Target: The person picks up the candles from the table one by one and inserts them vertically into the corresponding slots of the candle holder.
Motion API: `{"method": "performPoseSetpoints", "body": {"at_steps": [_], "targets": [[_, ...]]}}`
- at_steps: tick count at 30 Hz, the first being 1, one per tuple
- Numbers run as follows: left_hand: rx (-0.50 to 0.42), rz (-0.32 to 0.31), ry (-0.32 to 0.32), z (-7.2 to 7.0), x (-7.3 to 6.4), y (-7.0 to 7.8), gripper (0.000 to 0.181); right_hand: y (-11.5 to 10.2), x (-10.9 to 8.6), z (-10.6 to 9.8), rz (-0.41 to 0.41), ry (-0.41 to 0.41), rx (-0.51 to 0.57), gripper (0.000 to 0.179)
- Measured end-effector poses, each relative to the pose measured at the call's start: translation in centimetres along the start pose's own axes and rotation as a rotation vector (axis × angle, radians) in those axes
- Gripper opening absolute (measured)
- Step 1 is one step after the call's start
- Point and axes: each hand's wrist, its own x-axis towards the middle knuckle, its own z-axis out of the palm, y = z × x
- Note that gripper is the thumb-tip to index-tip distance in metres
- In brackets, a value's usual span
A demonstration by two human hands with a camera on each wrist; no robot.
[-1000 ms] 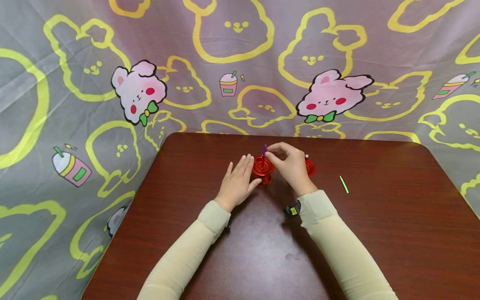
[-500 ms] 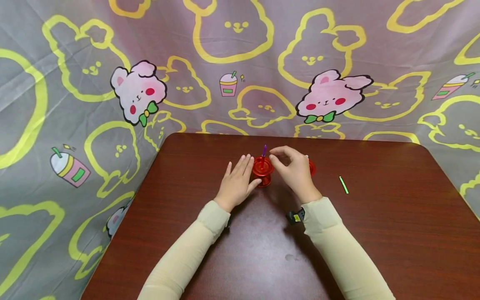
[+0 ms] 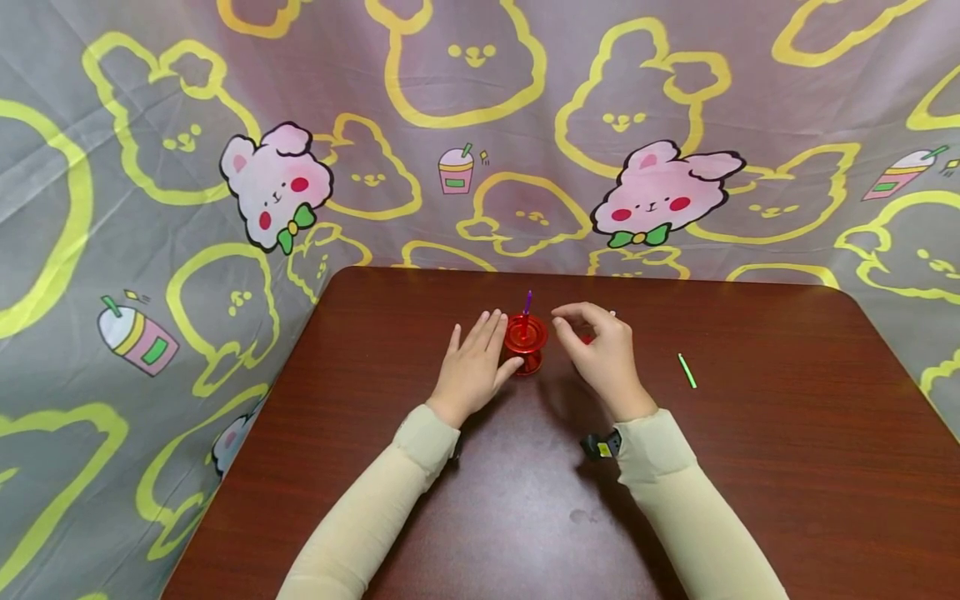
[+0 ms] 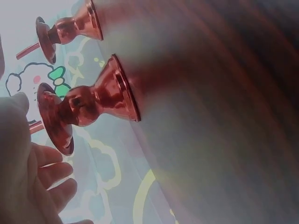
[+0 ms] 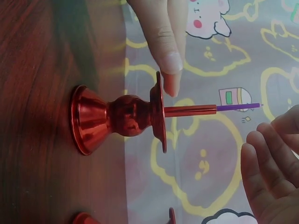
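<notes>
Toward the far edge of the brown surface (image 3: 517,500), a red candle holder (image 5: 131,115) stands upright with a slim purple stick (image 5: 238,107) rising from its tube (image 5: 191,110). A second ago the right hand (image 3: 603,358) had its fingertips at that stick; now it has drawn back to the right, fingers loosely bent, holding nothing that I can see. The stick stands unsupported, so I'd judge it seated, though how deep it goes is out of sight. Close beside the holder, the left hand (image 3: 471,371) keeps its place, fingers straight and gripping nothing; whether it touches the dish (image 5: 157,107) I can't tell. From the left wrist, the purple stick is lost behind that hand. A second red holder (image 4: 67,29) is now mostly covered by the right hand in the head view, and the right wrist view crops it; a pale tip (image 3: 612,313) above the knuckles is too small to make out. Farther right lies a green stick (image 3: 687,372), well apart. Behind everything hangs a cartoon-printed curtain (image 3: 517,142), running out of view.
</notes>
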Motion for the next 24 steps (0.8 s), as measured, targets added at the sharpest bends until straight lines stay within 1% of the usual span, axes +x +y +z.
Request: {"method": "performPoseSetpoints", "body": {"at_steps": [4,7,10,13,17,21,24], "targets": [[0.013,0.004,0.063,-0.1,-0.2,0.3,0.072,0.0,-0.4,-0.3,-0.005,0.008,0.006,0.011],[0.025,0.008,0.134,-0.3,-0.4,0.5,0.068,0.0,-0.7,-0.7,-0.013,0.017,-0.002,0.011],[0.035,0.020,0.212,-0.5,-0.7,0.8,0.060,0.0,-0.9,-1.3,-0.018,0.029,-0.015,0.010],[0.052,0.052,0.287,-0.7,-0.9,1.1,0.051,0.1,-1.1,-2.0,-0.009,0.038,-0.020,0.010],[0.064,0.113,0.369,-0.9,-1.1,1.5,0.042,0.4,-1.5,-3.0,0.005,0.054,-0.015,0.010],[0.058,0.163,0.423,-1.2,-1.1,2.0,0.038,0.7,-1.8,-3.9,0.011,0.076,-0.029,0.010],[0.050,0.183,0.437,-1.5,-1.1,2.5,0.038,1.0,-2.0,-4.5,0.015,0.090,-0.038,0.011]]}}
